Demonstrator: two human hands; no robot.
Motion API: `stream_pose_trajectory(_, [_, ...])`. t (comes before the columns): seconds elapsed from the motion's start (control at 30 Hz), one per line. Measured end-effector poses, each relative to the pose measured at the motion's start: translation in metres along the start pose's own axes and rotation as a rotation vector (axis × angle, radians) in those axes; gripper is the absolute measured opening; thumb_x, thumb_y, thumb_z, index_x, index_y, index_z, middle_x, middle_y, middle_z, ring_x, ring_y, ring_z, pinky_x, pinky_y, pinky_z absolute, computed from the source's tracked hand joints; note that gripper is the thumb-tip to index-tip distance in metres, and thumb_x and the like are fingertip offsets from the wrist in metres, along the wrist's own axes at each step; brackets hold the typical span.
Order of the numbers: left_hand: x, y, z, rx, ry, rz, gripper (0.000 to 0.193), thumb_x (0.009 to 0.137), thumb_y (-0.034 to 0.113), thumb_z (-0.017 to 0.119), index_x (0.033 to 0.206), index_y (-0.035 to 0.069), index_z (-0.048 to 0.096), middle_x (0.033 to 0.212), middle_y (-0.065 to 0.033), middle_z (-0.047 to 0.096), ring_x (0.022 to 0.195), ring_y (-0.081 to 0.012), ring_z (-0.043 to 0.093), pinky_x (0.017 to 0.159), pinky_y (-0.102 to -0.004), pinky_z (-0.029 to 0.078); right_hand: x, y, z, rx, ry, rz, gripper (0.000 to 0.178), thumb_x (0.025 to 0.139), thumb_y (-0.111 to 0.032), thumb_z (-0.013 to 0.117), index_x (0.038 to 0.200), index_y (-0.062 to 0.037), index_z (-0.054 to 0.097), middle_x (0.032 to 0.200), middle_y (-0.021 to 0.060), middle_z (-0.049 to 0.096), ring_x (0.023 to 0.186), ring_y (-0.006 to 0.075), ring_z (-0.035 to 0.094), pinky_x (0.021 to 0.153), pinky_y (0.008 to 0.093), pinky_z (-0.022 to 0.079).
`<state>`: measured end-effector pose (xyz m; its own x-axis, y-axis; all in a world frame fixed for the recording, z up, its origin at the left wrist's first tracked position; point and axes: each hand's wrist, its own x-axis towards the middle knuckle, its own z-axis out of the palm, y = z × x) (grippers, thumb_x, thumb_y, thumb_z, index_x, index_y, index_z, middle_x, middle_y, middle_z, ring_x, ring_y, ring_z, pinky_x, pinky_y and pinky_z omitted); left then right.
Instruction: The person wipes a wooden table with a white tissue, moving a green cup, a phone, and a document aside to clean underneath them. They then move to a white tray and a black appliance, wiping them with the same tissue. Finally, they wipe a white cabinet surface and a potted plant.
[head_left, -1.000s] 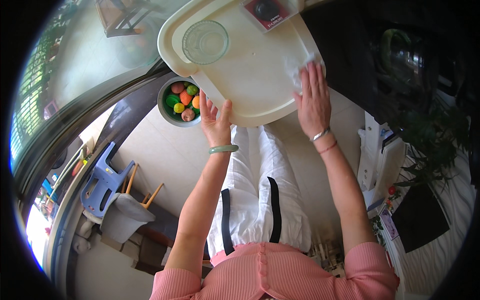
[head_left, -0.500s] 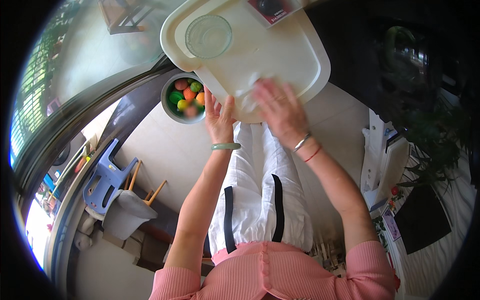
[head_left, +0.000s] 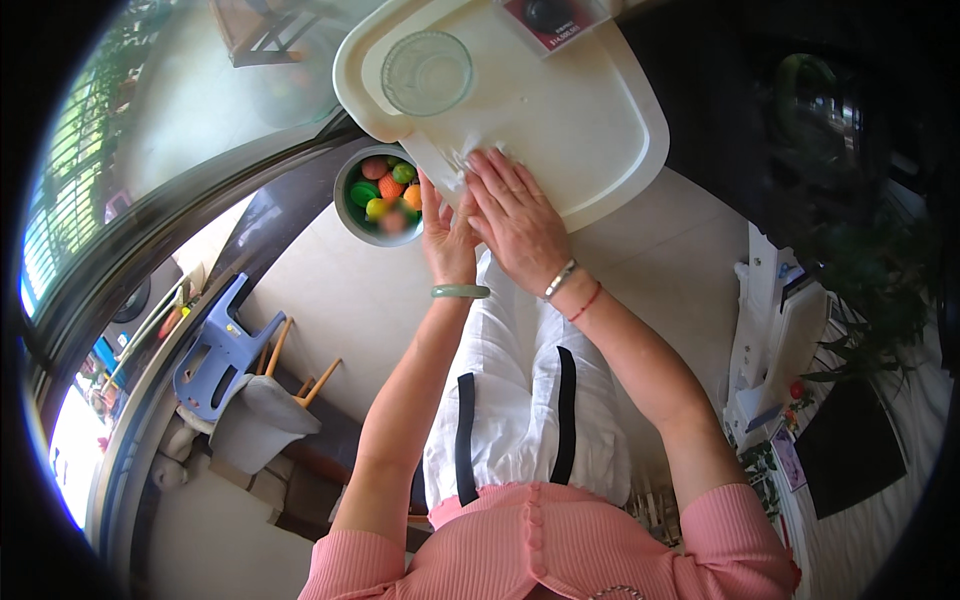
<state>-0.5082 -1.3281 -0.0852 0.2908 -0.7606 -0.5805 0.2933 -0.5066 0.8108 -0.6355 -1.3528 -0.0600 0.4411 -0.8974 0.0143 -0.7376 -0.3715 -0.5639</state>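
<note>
Seen from above, a person in a pink top and white trousers bends toward a cream tray. At far left, beyond a dark curved ledge, a blue plastic chair (head_left: 222,352) stands on the floor below. Next comes a round grey bowl (head_left: 378,196) of small bright balls in red, green, orange and yellow, sitting just beside the tray's near left corner. The left hand (head_left: 447,238), a pale green bangle on its wrist, grips the near edge of the cream tray (head_left: 590,130), with fingers (head_left: 432,200) curled onto the rim. Just to its right, the right hand (head_left: 517,215), wearing a silver bracelet and a red cord, lies flat with fingers spread and pressed down on a thin white wipe (head_left: 462,158) on the tray's near left part. A clear glass bowl (head_left: 427,72) rests further back on the tray, well apart from both hands, and a red-and-black packet (head_left: 552,17) sits at the tray's far edge. One risk: the wipe is bunched under the palm, so a hard stroke toward the corner could nudge the grey bowl and spill the balls; pressing down on the overhanging edge could also tip the tray and slide the glass bowl.
</note>
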Motion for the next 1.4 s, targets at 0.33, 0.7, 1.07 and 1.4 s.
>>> stream_pose_trajectory(0.33, [-0.005, 0.017, -0.004, 0.168, 0.062, 0.089, 0.071, 0.098, 0.014, 0.068, 0.159, 0.017, 0.032, 0.143, -0.0057, 0.052, 0.116, -0.0163, 0.059, 0.083, -0.0293, 0.058, -0.044, 0.041, -0.06, -0.246, -0.089, 0.138, 0.057, 0.094, -0.02, 0.066, 0.144, 0.0002, 0.048, 0.158, 0.0143, 0.041, 0.149, 0.0295, 0.034, 0.123, 0.0445, 0.026])
stream_pose_trajectory(0.7, [0.053, 0.136, 0.039, 1.149, 0.002, 1.067, 0.093, 0.07, 0.025, 0.09, 0.152, 0.02, 0.046, 0.145, -0.0136, 0.049, 0.129, -0.0359, 0.049, 0.106, -0.0474, 0.038, -0.021, 0.04, -0.038, -0.192, 0.025, 0.251, 0.065, 0.093, -0.022, 0.067, 0.147, 0.0025, 0.043, 0.161, 0.019, 0.033, 0.152, 0.0338, 0.027, 0.124, 0.0449, 0.025])
stream_pose_trajectory(1.07, [0.052, 0.146, 0.029, 0.955, -0.013, 1.104, 0.096, 0.065, 0.008, 0.091, 0.151, 0.013, 0.048, 0.131, -0.0142, 0.059, 0.118, -0.0306, 0.06, 0.094, -0.0401, 0.052, 0.076, 0.048, -0.002, -0.222, 0.166, 0.008, 0.054, 0.095, -0.022, 0.062, 0.142, 0.0023, 0.049, 0.155, 0.0179, 0.042, 0.148, 0.0338, 0.034, 0.123, 0.0438, 0.027])
stream_pose_trajectory(1.4, [0.039, 0.171, 0.009, 0.582, 0.014, 0.884, 0.098, 0.068, 0.004, 0.091, 0.153, 0.013, 0.044, 0.13, -0.0097, 0.057, 0.119, -0.0236, 0.059, 0.089, -0.0355, 0.058, 0.126, 0.03, 0.027, -0.175, 0.303, -0.006, 0.046, 0.098, -0.019, 0.055, 0.139, 0.0022, 0.053, 0.154, 0.0168, 0.044, 0.148, 0.0318, 0.036, 0.122, 0.045, 0.028])
